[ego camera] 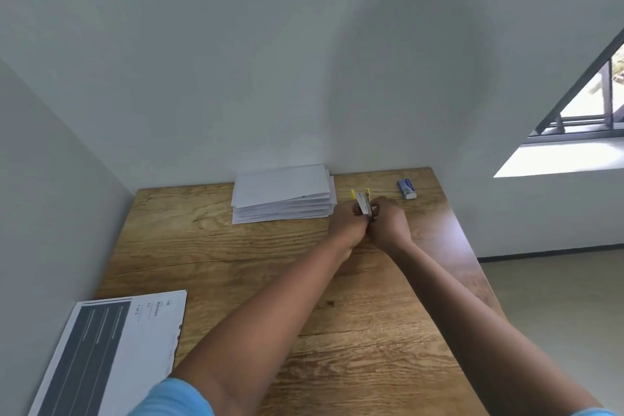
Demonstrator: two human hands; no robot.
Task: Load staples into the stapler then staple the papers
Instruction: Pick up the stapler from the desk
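A small yellow and silver stapler (362,202) is held above the far part of the wooden table (270,280), between both hands. My left hand (347,224) grips it from the left and my right hand (388,223) from the right, fingers closed around its lower part. Its yellow tips stick up past my fingers; the stapler looks opened, though the detail is too small to be sure. A small blue and white staple box (406,188) lies near the table's far right corner. A thick pile of white papers (283,194) sits just left of my hands.
A printed sheet with a dark panel (111,351) lies at the near left edge of the table. Grey walls close off the far and left sides. The table's right edge drops to the floor, and a window (594,105) is at the right.
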